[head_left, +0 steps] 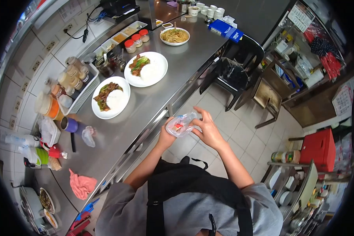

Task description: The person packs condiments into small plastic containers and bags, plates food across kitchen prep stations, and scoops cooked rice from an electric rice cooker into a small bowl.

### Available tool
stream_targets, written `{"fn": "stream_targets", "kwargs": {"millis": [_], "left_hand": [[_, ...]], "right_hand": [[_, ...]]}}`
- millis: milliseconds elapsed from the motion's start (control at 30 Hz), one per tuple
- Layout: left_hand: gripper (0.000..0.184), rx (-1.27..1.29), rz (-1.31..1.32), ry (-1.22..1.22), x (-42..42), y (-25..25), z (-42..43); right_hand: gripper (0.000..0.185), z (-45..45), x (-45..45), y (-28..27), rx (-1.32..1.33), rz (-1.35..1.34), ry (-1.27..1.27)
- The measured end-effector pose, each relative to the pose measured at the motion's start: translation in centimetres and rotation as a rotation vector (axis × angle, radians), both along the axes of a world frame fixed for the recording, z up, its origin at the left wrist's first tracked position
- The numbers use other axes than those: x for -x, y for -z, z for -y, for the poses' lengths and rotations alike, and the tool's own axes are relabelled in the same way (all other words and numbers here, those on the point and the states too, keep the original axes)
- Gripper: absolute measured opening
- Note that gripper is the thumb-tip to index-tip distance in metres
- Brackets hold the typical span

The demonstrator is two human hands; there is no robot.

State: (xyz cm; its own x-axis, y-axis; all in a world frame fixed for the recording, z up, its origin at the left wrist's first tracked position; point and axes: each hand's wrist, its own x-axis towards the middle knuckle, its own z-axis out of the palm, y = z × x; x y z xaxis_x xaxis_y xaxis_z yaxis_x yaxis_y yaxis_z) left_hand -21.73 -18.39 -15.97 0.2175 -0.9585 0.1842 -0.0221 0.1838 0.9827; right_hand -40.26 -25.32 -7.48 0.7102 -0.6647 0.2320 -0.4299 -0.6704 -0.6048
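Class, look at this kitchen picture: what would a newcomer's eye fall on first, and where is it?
Probably the clear plastic bag, with something red inside, held in the left hand near the middle of the picture, with the right hand at its edge. Next, perhaps, two white plates of food side by side on the steel counter, and the pink cloth lying toward the lower left.

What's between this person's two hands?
The head view shows a clear plastic bag with something red inside, between the left hand and the right hand.
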Motion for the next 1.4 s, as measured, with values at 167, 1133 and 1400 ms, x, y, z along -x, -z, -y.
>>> {"fn": "stream_targets", "kwargs": {"millis": [167, 1133, 1400], "left_hand": [[0.042, -0.11, 0.021, -0.06, 1.4, 4.1, 7.0], [0.03, -0.105, 0.085, -0.852, -3.9, -1.9, 49.4], [0.031, -0.239, -0.055, -1.378, -0.3, -3.4, 52.7]], "right_hand": [[0.026, 8.4, 2.1, -0.6, -0.168, 0.05, -0.149], [0.019, 93.0, -18.3, 2.0, 0.027, -0.019, -0.122], [0.024, 113.3, -39.1, 4.8, 0.496, -0.348, -0.196]]}}
